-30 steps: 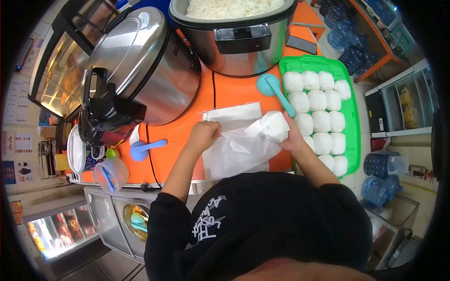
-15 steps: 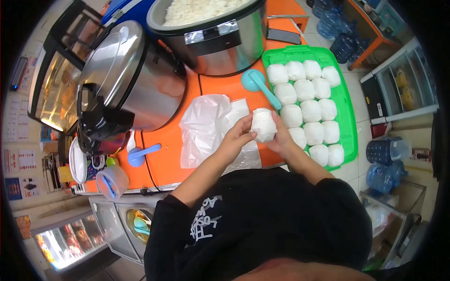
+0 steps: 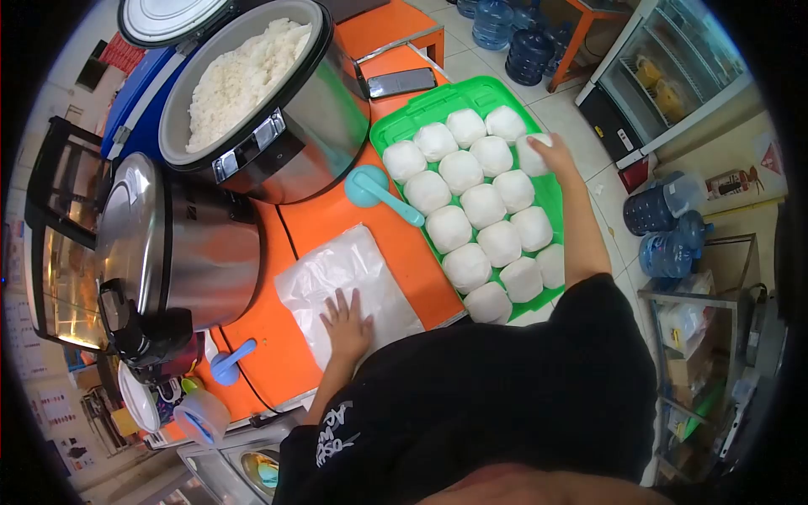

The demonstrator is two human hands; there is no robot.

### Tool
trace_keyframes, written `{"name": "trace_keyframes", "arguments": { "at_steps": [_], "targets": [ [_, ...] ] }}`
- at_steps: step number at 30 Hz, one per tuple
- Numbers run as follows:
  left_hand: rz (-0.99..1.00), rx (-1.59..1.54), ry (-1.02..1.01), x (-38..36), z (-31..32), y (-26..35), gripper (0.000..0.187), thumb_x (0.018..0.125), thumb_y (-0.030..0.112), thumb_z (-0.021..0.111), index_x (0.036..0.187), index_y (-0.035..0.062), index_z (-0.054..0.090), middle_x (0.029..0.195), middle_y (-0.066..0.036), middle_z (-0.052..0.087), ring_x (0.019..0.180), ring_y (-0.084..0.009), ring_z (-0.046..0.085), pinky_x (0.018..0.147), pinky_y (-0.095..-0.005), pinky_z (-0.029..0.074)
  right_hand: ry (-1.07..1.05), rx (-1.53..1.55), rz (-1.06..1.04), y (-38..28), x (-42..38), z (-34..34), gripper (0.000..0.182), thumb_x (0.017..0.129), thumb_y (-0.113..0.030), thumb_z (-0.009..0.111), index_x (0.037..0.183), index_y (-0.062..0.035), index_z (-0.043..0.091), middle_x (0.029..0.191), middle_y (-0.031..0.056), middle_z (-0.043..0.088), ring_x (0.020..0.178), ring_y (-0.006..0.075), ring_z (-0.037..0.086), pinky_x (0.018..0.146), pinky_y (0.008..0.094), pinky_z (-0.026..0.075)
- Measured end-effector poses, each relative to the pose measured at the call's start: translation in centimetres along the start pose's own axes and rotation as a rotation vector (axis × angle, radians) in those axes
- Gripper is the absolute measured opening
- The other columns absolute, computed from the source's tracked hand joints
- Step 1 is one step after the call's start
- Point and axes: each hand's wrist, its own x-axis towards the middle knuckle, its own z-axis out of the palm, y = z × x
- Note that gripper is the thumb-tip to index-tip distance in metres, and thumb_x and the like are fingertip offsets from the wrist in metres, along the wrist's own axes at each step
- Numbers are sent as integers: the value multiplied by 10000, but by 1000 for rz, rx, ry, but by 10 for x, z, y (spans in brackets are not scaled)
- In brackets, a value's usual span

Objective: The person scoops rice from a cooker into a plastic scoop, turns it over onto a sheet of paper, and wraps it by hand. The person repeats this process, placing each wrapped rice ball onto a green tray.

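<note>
From above, the right hand point(image 3: 555, 154) has its grip closed on a white wrapped rice bundle point(image 3: 534, 155) at the far edge of the green plastic tray point(image 3: 421, 105), beside the other white bundles point(image 3: 471, 206). The left hand point(image 3: 345, 324) lies flat, grip released, on the clear plastic sheets point(image 3: 337, 273) spread over the orange surface point(image 3: 286, 337). A teal scoop point(image 3: 379, 192) rests near the open steel rice cooker point(image 3: 269, 101).

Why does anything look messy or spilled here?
Nothing stands out. The rice packs sit in neat rows in the green tray, the right hand rests on one at the tray's far edge, and the left hand lies flat on the plastic bags.
</note>
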Motion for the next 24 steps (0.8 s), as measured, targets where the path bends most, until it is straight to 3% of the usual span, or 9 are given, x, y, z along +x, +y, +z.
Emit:
{"name": "trace_keyframes", "arguments": {
  "at_steps": [3,5,10,14,16,18,20,22,24],
  "targets": [
    [-127,-40,19,12,-6,30,603,836,346,467,1371,159,260,1433,-209,109,1294,-472,73,992,-628,62,-99,-113,-60,7,5,14,655,713,-445,659,1126,31,484,1074,226,550,1012,283,536,860,364,408],
    [-103,-5,70,15,-14,21,585,839,343,464,1367,182,271,1432,-208,113,1299,-458,80,996,-626,60,192,-551,-187,-18,-1,14,570,735,-372,652,1116,22,498,1090,219,548,1025,312,526,872,367,407],
    [-47,32,85,23,-8,6,572,839,350,462,1365,216,278,1431,-212,115,1303,-446,84,997,-626,75,-249,42,-838,-93,-73,147,377,727,-192,629,1050,-10,561,1040,171,572,981,302,535,853,358,416],
    [-125,-96,129,28,2,11,604,832,353,464,1374,187,255,1429,-225,107,1304,-445,85,994,-630,74,-260,-647,-955,-161,-166,215,624,726,-96,561,1306,-164,338,935,211,532,897,347,547,760,445,441],
    [-107,-356,158,22,2,-4,612,852,324,448,1380,117,220,1424,-233,124,1310,-425,100,1009,-595,84,-530,-601,-801,-172,-172,215,599,751,-63,524,1309,-130,316,966,241,518,857,361,563,712,424,460],
    [-68,-696,216,19,-13,-19,602,862,239,452,1373,47,198,1417,-234,155,1320,-381,127,1043,-498,123,-622,-388,-1015,-162,-169,212,592,740,-43,529,1293,-77,318,1066,229,492,835,390,570,699,410,474],
    [-76,-906,338,24,-47,-28,561,849,102,459,1337,-35,221,1383,-232,242,1303,-335,217,1053,-366,183,-1252,-194,-963,-237,-179,138,526,762,-46,534,1242,-37,319,1140,188,470,929,367,556,843,399,435],
    [-12,-911,565,47,-84,-38,539,836,107,478,1310,-34,263,1367,-229,267,1285,-343,242,1045,-387,194,-1068,86,-1448,-311,-178,82,561,712,30,533,1228,-21,319,1138,214,460,938,385,547,877,395,419],
    [128,-723,915,74,-143,-29,503,805,125,522,1249,-24,339,1338,-220,308,1250,-354,279,1023,-425,215,-609,96,-1484,-372,-159,69,552,732,25,489,1251,15,302,1174,216,450,1087,359,474,894,385,396]
  ]
}}
